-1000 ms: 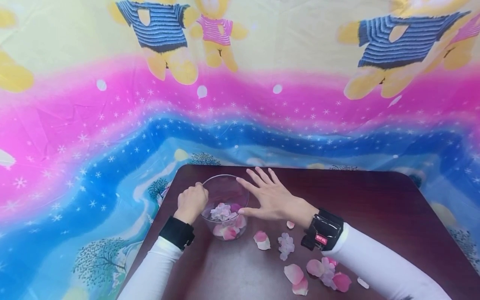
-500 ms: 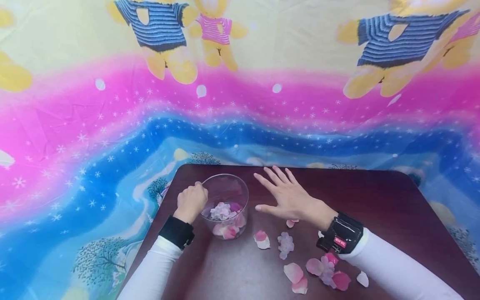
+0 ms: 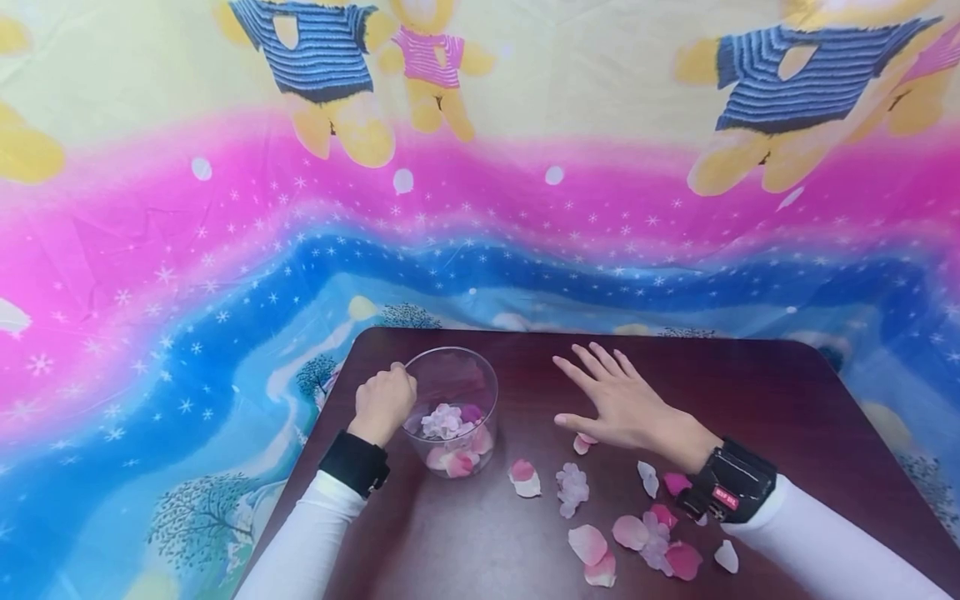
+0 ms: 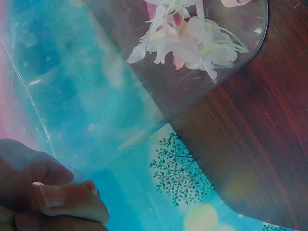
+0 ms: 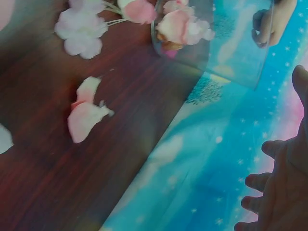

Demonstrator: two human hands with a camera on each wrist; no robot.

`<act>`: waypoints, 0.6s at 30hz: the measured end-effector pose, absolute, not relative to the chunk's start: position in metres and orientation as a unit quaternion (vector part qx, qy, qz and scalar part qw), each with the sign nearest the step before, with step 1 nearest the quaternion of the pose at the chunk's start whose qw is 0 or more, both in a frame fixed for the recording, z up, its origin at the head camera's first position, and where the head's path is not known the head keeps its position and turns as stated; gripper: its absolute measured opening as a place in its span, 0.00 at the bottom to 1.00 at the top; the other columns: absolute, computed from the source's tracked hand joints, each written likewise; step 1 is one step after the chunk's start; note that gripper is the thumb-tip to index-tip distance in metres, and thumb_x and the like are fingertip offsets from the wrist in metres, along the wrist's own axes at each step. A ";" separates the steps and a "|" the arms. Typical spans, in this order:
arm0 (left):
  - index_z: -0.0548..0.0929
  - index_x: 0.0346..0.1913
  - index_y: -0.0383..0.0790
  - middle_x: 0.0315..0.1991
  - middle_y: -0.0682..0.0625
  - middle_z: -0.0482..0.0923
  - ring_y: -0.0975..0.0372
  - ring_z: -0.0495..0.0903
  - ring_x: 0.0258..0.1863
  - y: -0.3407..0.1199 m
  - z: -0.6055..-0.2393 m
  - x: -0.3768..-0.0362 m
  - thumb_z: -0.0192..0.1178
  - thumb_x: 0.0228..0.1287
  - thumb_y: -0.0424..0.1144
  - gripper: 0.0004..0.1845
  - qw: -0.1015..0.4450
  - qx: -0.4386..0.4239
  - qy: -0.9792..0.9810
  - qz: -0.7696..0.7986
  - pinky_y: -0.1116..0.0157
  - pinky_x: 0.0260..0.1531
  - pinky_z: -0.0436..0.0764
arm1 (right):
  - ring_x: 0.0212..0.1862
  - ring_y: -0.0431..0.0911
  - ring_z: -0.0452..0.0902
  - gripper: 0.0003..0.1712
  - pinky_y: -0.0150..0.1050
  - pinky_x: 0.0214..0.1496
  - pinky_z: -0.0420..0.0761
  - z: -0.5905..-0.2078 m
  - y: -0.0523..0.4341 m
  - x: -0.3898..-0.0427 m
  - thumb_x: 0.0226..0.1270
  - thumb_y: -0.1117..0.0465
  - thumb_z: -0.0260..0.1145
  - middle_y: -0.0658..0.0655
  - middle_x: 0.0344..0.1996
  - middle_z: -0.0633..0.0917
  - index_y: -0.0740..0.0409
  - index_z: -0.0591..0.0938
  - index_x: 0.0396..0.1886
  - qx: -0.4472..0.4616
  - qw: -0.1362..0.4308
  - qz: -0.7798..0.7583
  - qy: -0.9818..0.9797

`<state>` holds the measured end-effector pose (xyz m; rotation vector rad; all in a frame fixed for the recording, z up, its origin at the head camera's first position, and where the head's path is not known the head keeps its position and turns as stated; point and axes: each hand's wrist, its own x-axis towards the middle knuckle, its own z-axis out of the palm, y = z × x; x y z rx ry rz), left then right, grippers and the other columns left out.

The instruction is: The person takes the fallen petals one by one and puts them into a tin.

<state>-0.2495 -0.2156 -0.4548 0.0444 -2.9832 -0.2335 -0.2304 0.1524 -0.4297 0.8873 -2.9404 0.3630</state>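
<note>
A clear glass bowl [image 3: 452, 377] stands towards the far left of the table, with pink petals and a pale flower [image 3: 444, 423] in its bottom. My left hand [image 3: 384, 404] grips its rim on the left side; the left wrist view has the curled fingers [image 4: 72, 199] at the glass edge. To the right of the bowl, my right hand [image 3: 633, 408] hovers over the table with its fingers spread and holds nothing. Nearest to it lies a small pink petal [image 3: 582, 443], partly covered by the hand.
Several loose petals [image 3: 588, 546] and a pale lilac flower [image 3: 572, 490] lie scattered on the dark wooden table [image 3: 465, 542]. A two-tone petal [image 3: 525, 479] rests just right of the bowl. Behind the table hangs a patterned cloth [image 3: 480, 225].
My right hand has moved right, away from the bowl's rim, with fingers still spread. More petals show beside its wrist. My left hand and the bowl have stayed put.
</note>
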 end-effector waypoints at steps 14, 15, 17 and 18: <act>0.78 0.41 0.29 0.28 0.34 0.81 0.41 0.84 0.30 -0.216 -0.455 -0.250 0.47 0.76 0.43 0.18 0.070 0.014 -0.994 -0.077 0.46 0.30 0.83 | 0.79 0.68 0.53 0.48 0.69 0.74 0.58 -0.458 0.200 -0.220 0.66 0.27 0.57 0.66 0.77 0.65 0.45 0.63 0.79 0.245 0.014 0.110 -0.963; 0.78 0.41 0.29 0.28 0.35 0.81 0.41 0.84 0.30 -0.216 -0.456 -0.250 0.47 0.76 0.43 0.18 0.070 0.014 -0.994 -0.077 0.46 0.30 0.83 | 0.78 0.68 0.54 0.48 0.69 0.74 0.58 -0.461 0.203 -0.219 0.66 0.27 0.57 0.66 0.76 0.66 0.45 0.64 0.78 0.242 0.011 0.110 -0.964; 0.78 0.40 0.29 0.27 0.35 0.80 0.42 0.84 0.29 -0.216 -0.455 -0.250 0.48 0.76 0.43 0.17 0.071 0.014 -0.994 -0.078 0.47 0.29 0.83 | 0.77 0.70 0.55 0.48 0.70 0.72 0.60 -0.466 0.209 -0.217 0.66 0.26 0.57 0.67 0.75 0.66 0.46 0.65 0.78 0.237 0.007 0.110 -0.965; 0.78 0.40 0.29 0.26 0.35 0.80 0.42 0.84 0.29 -0.216 -0.455 -0.250 0.48 0.76 0.42 0.17 0.072 0.014 -0.994 -0.078 0.47 0.29 0.83 | 0.77 0.70 0.56 0.48 0.71 0.71 0.61 -0.468 0.212 -0.216 0.66 0.26 0.57 0.68 0.75 0.67 0.47 0.66 0.77 0.234 0.006 0.112 -0.966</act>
